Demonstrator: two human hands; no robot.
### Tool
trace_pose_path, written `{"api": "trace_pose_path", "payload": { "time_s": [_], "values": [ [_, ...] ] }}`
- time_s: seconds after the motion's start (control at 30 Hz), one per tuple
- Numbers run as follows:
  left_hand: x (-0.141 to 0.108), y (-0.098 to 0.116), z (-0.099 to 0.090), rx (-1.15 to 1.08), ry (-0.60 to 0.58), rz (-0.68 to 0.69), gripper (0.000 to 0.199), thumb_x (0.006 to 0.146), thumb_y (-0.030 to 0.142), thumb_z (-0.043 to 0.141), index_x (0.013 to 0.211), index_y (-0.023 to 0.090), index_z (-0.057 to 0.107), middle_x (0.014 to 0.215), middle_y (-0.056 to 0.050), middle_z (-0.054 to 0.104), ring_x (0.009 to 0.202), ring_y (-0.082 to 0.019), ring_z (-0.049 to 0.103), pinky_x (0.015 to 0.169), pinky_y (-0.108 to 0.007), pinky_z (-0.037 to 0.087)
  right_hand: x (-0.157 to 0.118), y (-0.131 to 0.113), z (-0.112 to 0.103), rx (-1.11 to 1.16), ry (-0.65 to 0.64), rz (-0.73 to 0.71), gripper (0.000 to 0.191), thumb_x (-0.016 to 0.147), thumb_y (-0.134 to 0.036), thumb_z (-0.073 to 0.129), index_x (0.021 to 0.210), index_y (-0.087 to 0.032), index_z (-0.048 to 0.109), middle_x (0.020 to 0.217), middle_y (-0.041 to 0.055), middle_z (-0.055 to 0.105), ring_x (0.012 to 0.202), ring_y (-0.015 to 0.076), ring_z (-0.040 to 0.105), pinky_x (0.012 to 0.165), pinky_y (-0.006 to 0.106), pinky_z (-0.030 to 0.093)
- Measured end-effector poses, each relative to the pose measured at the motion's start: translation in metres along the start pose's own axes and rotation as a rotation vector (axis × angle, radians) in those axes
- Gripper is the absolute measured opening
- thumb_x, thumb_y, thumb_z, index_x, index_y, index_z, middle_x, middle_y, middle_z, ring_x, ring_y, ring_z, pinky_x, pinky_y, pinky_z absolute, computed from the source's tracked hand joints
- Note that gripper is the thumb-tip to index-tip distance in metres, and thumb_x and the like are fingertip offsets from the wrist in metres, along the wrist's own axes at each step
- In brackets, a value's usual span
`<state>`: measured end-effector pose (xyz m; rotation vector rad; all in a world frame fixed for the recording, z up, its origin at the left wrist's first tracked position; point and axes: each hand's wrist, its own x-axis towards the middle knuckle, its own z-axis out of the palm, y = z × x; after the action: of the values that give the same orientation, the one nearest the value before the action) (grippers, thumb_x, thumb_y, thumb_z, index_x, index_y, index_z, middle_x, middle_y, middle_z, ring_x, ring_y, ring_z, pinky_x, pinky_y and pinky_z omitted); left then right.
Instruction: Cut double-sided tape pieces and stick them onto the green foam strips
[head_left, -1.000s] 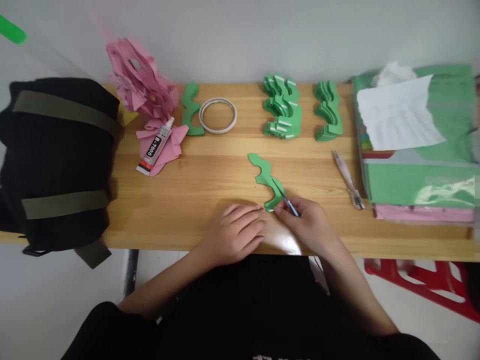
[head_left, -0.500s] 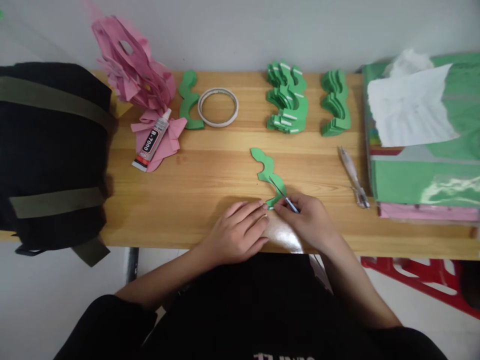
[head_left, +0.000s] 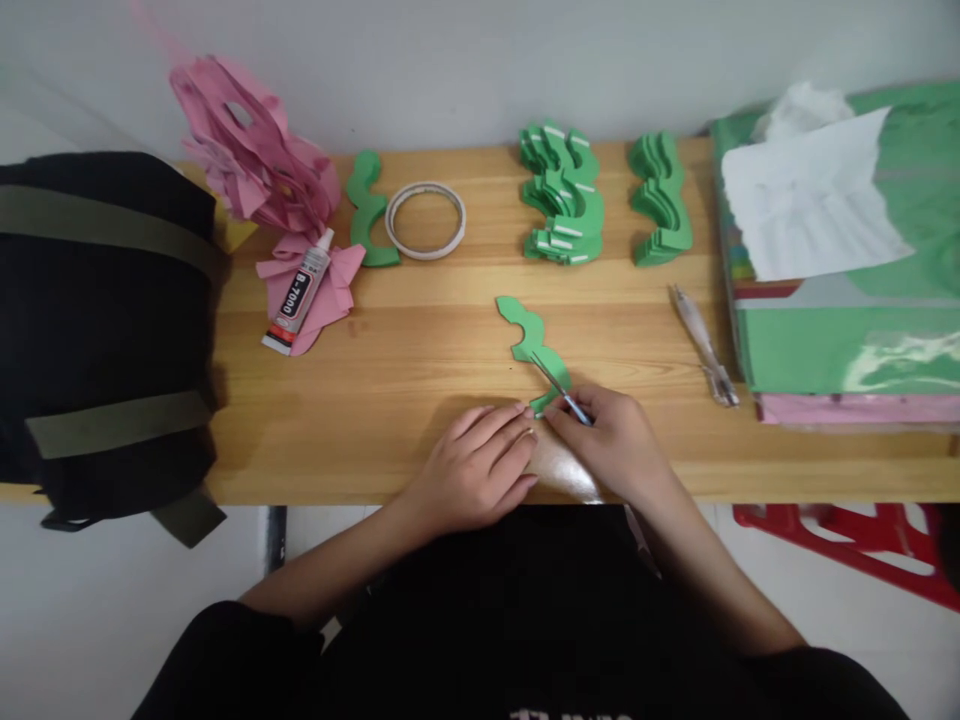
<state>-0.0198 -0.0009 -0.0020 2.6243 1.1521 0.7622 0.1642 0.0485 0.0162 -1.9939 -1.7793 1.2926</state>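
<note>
One green strip (head_left: 555,364) ends between the loosely flat, seemingly empty left hand (head_left: 484,466) and right hand (head_left: 619,436) pinching a slim tool (head_left: 576,408).

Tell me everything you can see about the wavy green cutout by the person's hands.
The wavy green cutout looks like thin felt or foam, with scalloped edges, a pointed far tip and a little white at its near end. It lies slanting across the wooden table. A slim pointed tool in the right hand crosses over it. The left hand's fingertips are at its near end; contact is unclear.
</note>
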Motion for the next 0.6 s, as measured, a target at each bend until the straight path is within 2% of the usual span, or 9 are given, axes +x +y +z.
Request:
{"api": "trace_pose_path", "payload": {
  "time_s": [0.27, 0.43, 0.6],
  "values": [
    [0.0001, 0.0, 0.0, 0.003, -0.008, -0.002, 0.025, 0.091, 0.029, 0.055, 0.102, 0.009, 0.067, 0.113, -0.016, 0.073, 0.113, -0.026, 0.065, 0.093, -0.039, 0.051, -0.0013, -0.0018, 0.0017, -0.012, 0.036, 0.004, 0.018, 0.077, -0.033, 0.055, 0.072, -0.019, 0.066, 0.065, 0.0052, 0.07, 0.061, 0.0201, 0.062, 0.058, 0.03, 0.042],
    [-0.0015, 0.001, 0.0014, 0.08, -0.027, 0.013, 0.028, 0.093, 0.032, 0.052, 0.104, 0.011, 0.067, 0.116, -0.014, 0.073, 0.114, -0.026, 0.065, 0.093, -0.039, 0.05, -0.0026, -0.0019, 0.0043, -0.022, 0.051, 0.041, 0.018, 0.077, -0.034, 0.056, 0.075, -0.019, 0.066, 0.068, 0.0054, 0.07, 0.062, 0.0204, 0.062, 0.059, 0.031, 0.041],
    [-0.0003, 0.0037, 0.0013, 0.154, -0.045, 0.046, 0.036, 0.095, 0.036, 0.05, 0.107, 0.006, 0.066, 0.115, -0.016, 0.073, 0.113, -0.027, 0.065, 0.094, -0.037, 0.048, -0.0032, -0.0016, 0.0057, -0.02, 0.06, 0.046, 0.018, 0.078, -0.033, 0.055, 0.078, -0.019, 0.067, 0.071, 0.0066, 0.072, 0.065, 0.022, 0.065, 0.06, 0.031, 0.042]
  ]
}}
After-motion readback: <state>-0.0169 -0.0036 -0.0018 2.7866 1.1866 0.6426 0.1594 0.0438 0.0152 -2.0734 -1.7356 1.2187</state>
